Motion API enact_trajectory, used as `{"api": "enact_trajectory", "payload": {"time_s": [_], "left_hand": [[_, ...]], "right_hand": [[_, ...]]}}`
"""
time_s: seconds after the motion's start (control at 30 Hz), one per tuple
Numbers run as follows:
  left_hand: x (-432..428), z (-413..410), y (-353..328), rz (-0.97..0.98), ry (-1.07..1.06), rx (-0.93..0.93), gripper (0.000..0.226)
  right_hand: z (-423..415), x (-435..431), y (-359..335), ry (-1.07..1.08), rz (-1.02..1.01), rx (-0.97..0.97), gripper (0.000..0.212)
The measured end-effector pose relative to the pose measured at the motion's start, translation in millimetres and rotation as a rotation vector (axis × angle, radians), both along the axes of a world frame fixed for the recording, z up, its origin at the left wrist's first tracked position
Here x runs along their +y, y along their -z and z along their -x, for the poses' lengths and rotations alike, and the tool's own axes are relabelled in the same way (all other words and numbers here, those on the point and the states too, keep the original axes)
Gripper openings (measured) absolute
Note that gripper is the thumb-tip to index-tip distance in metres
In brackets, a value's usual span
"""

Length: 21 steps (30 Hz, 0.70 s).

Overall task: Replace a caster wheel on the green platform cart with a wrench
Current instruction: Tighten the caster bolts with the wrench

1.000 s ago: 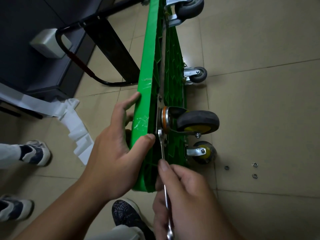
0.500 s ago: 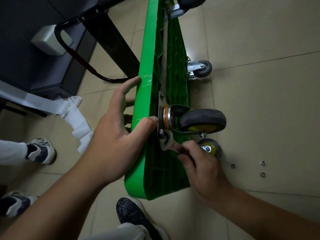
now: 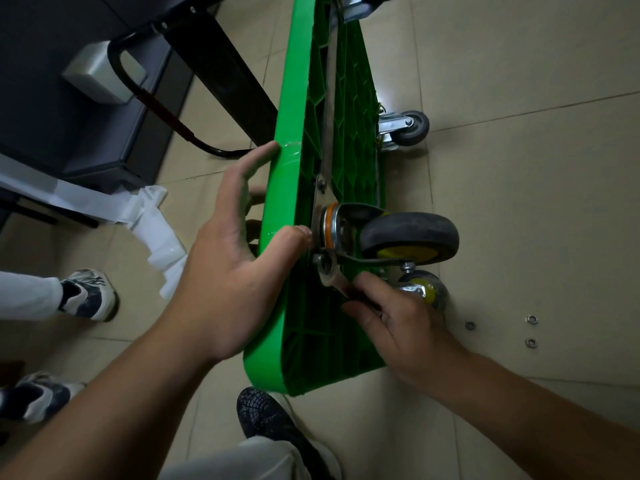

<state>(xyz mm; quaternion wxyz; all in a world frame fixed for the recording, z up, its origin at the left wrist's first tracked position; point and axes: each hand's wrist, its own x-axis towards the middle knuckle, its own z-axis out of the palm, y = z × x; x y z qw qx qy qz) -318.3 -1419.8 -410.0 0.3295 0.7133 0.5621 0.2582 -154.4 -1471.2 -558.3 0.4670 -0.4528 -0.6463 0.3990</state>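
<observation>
As before, left hand [image 3: 228, 271] clasps the green cart [image 3: 294, 98], right hand [image 3: 398, 327] pinches the wrench [image 3: 329, 275] by the caster [image 3: 408, 237]

The cart [image 3: 291, 188] is stood on edge. A caster [image 3: 408, 233] is mounted on its right face, a wrench [image 3: 327, 271] just nearer. Washers [image 3: 531, 319] are strewn farther right.

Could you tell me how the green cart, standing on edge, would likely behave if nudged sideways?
Probably tippy: the green cart stands on a narrow edge, with the left hand gripping its top rim. Its ribbed underside looks stiff, so it likely won't flex.
</observation>
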Motion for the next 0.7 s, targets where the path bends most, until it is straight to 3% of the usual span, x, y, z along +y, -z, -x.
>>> {"api": "enact_trajectory", "payload": {"time_s": [0.13,0.2,0.33,0.6,0.7], "left_hand": [[0.2,0.6,0.6,-0.014,-0.010,-0.005,0.077],[-0.2,0.9,0.0,-0.007,-0.015,-0.005,0.076],[-0.7,1.1,-1.1,-0.010,-0.014,0.004,0.077],[0.4,1.8,-0.6,-0.020,-0.010,0.000,0.077],[0.1,0.9,0.0,-0.013,-0.004,-0.007,0.077]], "right_hand": [[-9.8,11.4,2.8,0.108,-0.195,-0.209,0.018],[-9.2,7.9,-0.4,0.092,-0.143,-0.194,0.019],[8.7,-22.1,-20.3,-0.027,0.250,0.076,0.027],[24.6,-50.1,-88.7,-0.108,0.772,0.674,0.037],[37.5,-66.5,-102.2,-0.085,0.842,0.641,0.040]]}}
